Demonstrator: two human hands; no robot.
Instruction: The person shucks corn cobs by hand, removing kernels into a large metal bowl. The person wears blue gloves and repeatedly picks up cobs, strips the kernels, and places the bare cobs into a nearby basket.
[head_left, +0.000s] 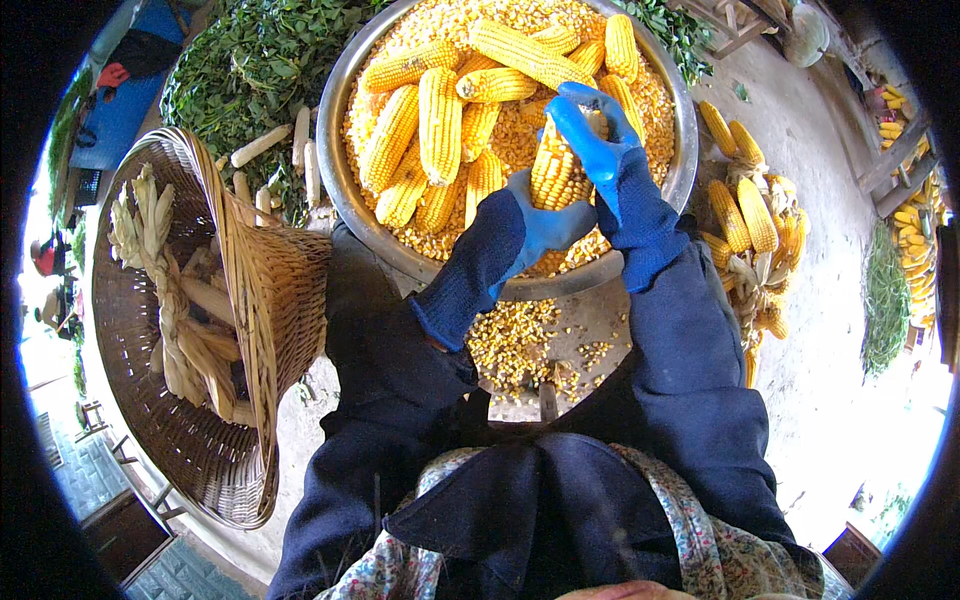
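Both my hands wear blue coated work gloves and grip one corn cob (556, 171), partly stripped of kernels, above a wide metal basin (339, 180). My left hand (525, 225) is closed round its lower end. My right hand (604, 146) holds the upper end and right side, hiding part of the cob. Several whole yellow corn cobs (440, 124) lie beside my hands in the basin, on a thick bed of loose kernels (517, 154). More loose kernels (514, 341) are scattered on the surface between my legs.
At my left, a wicker basket (289, 300) holds bare cobs and dry husks (184, 330). Stripped cobs (260, 145) lie by a heap of green leaves (255, 67). Bundled corn cobs (750, 217) rest on the floor at right, with wooden frames (896, 154) farther off.
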